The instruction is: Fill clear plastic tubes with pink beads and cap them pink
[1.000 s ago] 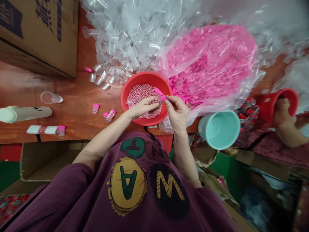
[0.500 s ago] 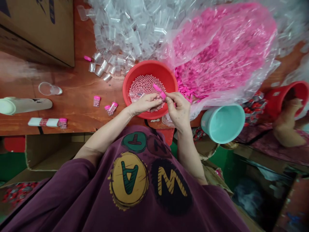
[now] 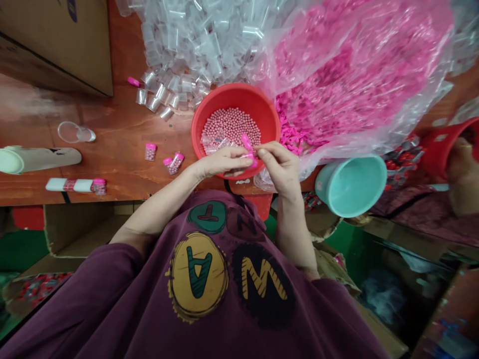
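Over the near side of a red bowl (image 3: 235, 90), my left hand (image 3: 226, 162) is closed around a bright pink plastic cap (image 3: 247, 142) with a tongue-like flap standing up. Whether a clear jar sits under it is hidden by the fingers. My right hand (image 3: 280, 164) meets it from the right, thumb and forefinger pinched together at the cap's edge; what they pinch is too small to tell. Pink beads (image 3: 234, 124) and several clear jars (image 3: 219, 142) lie inside the bowl.
Clear jars (image 3: 209, 45) are heaped behind the bowl, beside a plastic bag of pink caps (image 3: 359, 75). Filled jars (image 3: 150, 152) stand left. A turquoise bucket (image 3: 352, 187) is at the right; beyond it, another person's hand (image 3: 464, 164) reaches into a red container (image 3: 434, 154).
The pink cap has turned in my left hand, its flap now pointing more upright. My right fingers have shifted slightly off its top to the edge. The view has moved a little.
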The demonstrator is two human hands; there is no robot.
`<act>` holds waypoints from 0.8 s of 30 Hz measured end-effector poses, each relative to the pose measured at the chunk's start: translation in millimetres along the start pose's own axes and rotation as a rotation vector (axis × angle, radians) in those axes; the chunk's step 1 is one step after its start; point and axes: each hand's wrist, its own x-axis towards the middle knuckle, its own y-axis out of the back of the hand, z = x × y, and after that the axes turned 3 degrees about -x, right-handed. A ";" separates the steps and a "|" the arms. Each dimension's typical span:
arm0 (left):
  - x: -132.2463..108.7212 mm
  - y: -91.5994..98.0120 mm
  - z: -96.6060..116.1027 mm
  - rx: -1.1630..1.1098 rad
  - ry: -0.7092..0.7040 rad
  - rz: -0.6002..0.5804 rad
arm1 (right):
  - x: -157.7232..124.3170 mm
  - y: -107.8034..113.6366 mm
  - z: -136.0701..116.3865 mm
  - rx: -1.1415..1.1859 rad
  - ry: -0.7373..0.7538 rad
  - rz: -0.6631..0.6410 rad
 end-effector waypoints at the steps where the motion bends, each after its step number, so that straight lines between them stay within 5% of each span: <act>1: -0.7 -1.0 -0.8 -0.027 0.032 -0.040 | 3.9 -5.2 3.5 0.069 -0.046 0.008; 6: -2.9 -3.4 -10.1 -0.181 0.037 0.019 | 11.8 -26.4 13.5 0.185 -0.087 0.037; 13: -1.4 -4.8 -14.5 -0.328 -0.032 0.205 | -12.6 -11.2 -2.4 -0.148 0.098 -0.025; 24: -3.0 -18.6 -18.8 -0.407 -0.050 0.241 | -16.6 -23.1 10.8 -0.128 0.139 -0.007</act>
